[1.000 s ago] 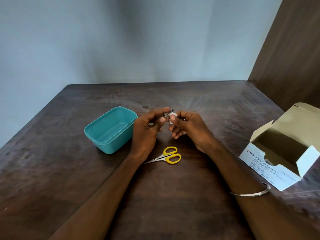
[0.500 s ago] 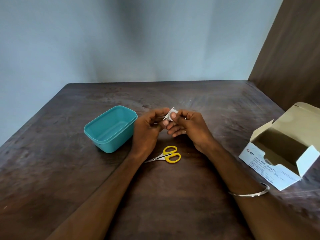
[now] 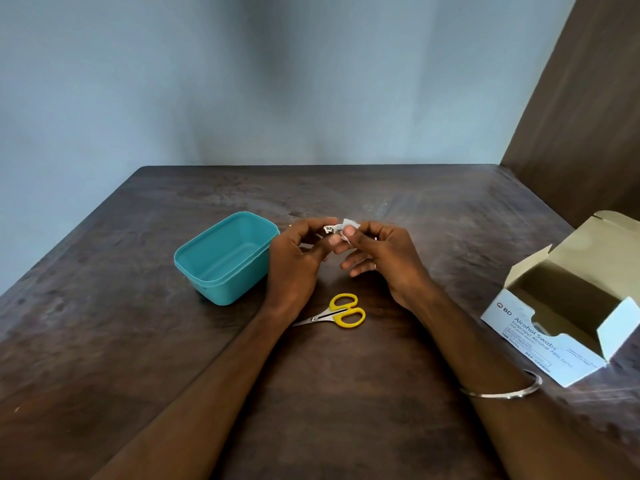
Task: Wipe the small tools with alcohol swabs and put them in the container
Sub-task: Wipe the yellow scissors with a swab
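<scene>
Nearest on the dark wooden tabletop [image 3: 346, 393] lie the small yellow-handled steel scissors [image 3: 337, 311], blades closed and untouched: light and rigid, with slick blades, they are probably best taken by the plastic loops. To the right stands the open white cardboard alcohol-swab box [image 3: 554, 334], well apart from the scissors. Above the scissors, the left hand [image 3: 298, 261] pinches a small metal tool, apparently a nail clipper [image 3: 328, 230], between thumb and fingertips; the right hand [image 3: 377, 258] pinches a crumpled white alcohol swab [image 3: 349, 226] against the tool's end, its lower fingers loose. The tool is likely light, stiff and slippery when wet, so a firm hold on its flat sides is advised. The swab is soft and limp. Beyond, just left of the left hand, the teal plastic rectangular container [image 3: 225, 258] shows nothing inside.
</scene>
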